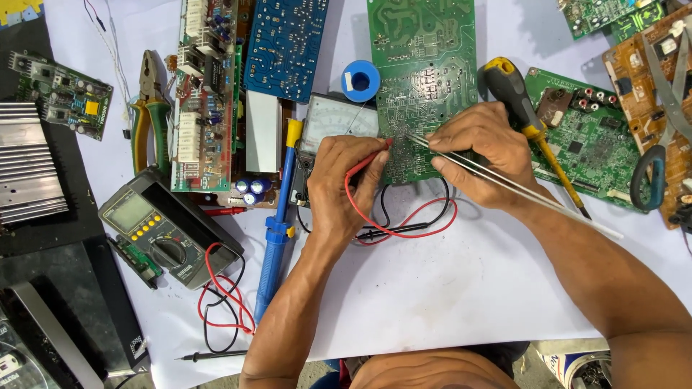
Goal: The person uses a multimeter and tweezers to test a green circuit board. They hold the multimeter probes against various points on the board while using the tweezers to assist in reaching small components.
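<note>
- My left hand (340, 184) pinches the red probe (369, 155), tip on the green circuit board (425, 79)
- My right hand (479, 151) grips tweezers (504, 180) on the same spot
- Probing step, I judge; next calls for steady contact

The left hand (344, 184) covers much of the analog meter (333, 122) — its dial face only partly shows. The right hand (481, 153) hides the green board (422, 72) beneath it, and that board's top runs off the frame — as do the scissors (652, 176) at the right.
</note>
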